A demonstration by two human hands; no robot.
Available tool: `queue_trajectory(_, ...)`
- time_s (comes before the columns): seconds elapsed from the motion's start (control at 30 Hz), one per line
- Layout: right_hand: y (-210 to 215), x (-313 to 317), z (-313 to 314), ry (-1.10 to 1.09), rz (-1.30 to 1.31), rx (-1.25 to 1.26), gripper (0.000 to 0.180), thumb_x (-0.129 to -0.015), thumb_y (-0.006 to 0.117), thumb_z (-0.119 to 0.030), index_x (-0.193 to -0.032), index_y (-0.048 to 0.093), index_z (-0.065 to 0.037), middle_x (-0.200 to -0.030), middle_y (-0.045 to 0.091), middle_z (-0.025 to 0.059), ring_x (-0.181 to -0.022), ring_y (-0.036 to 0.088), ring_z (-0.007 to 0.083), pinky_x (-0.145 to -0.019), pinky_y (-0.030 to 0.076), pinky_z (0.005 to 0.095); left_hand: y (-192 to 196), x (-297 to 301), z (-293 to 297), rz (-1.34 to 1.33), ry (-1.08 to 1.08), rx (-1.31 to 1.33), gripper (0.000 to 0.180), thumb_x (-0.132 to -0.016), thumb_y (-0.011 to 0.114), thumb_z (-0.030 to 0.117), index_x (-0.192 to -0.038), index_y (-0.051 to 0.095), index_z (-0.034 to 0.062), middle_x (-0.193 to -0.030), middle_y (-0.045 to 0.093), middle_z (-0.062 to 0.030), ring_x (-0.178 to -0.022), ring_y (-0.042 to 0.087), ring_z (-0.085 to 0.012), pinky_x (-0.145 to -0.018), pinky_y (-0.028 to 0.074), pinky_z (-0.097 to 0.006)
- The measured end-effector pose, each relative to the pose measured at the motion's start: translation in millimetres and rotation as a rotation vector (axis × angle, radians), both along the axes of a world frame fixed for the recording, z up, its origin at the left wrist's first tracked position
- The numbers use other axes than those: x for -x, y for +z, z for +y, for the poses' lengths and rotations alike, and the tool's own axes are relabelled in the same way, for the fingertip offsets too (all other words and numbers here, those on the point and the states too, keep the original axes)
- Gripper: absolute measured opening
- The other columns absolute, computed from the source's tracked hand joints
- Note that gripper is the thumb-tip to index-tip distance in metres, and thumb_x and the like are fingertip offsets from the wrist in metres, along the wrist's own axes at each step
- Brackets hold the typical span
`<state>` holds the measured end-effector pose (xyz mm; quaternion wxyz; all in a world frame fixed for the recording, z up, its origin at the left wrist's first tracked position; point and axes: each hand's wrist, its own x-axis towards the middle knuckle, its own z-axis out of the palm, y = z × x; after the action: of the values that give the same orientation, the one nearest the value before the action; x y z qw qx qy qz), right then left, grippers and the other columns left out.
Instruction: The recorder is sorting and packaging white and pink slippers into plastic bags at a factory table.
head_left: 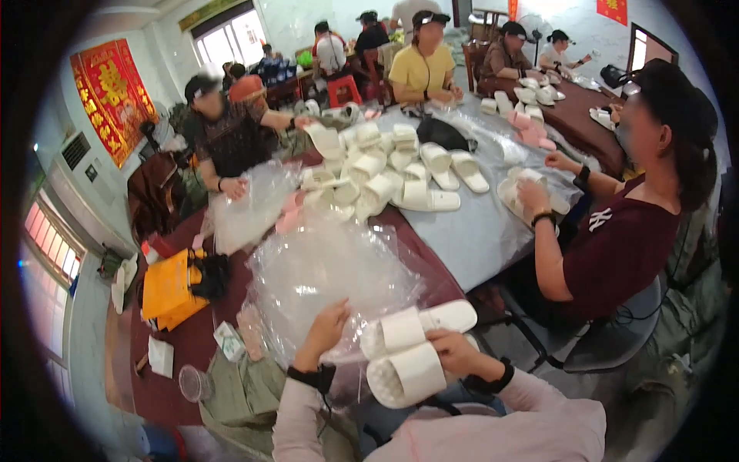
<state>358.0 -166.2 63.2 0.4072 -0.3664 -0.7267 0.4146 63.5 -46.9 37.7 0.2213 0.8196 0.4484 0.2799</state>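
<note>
Yellow bag point(171, 288) at far left of the dark red desk point(173, 385), a clear plastic cup point(192, 383) near the desk edge below it. Clear plastic bags point(327, 269) heaped mid-desk, crinkled, glossy. Left hand point(326, 329) rests on the near edge of that heap, fingers curled into the film, pinching plastic; black watch on the wrist. Just right of it, pair of white slippers point(412, 350) stacked together, held above the near desk edge. Right hand point(453, 350) wraps the pair from the right side, fingers closed around the soles. Farther back, pile of white slippers point(385, 169) on a grey sheet. At right, seated person in maroon shirt point(623, 246), hands on another white slipper point(523, 189).
</note>
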Motion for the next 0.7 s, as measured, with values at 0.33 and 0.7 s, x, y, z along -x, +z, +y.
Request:
queue_trajectory(0.33,7,-3,15,-0.144,-0.009,-0.069,0.026,-0.077,0.06,0.004,-0.1,0.069,-0.003,-0.109,0.064,0.0113,-0.097,0.062,0.0256,-0.083,0.047,0.0306,29,0,10,-0.143,0.011,0.362,0.036,-0.098,0.044,0.026,-0.114,0.061,-0.0004,-0.107,0.065,-0.0203,-0.102,0.062,-0.0286,-0.088,0.046,-0.032)
queue_trajectory(0.7,16,-2,12,-0.096,0.056,-0.286,0.028,-0.073,0.065,0.003,-0.099,0.069,-0.003,-0.109,0.065,0.0117,-0.094,0.062,0.0259,-0.082,0.047,0.0316,1,3,2,0.04,0.007,0.326,0.032,-0.095,0.048,0.027,-0.112,0.061,0.0027,-0.103,0.062,-0.0235,-0.095,0.062,-0.0362,-0.081,0.048,-0.039)
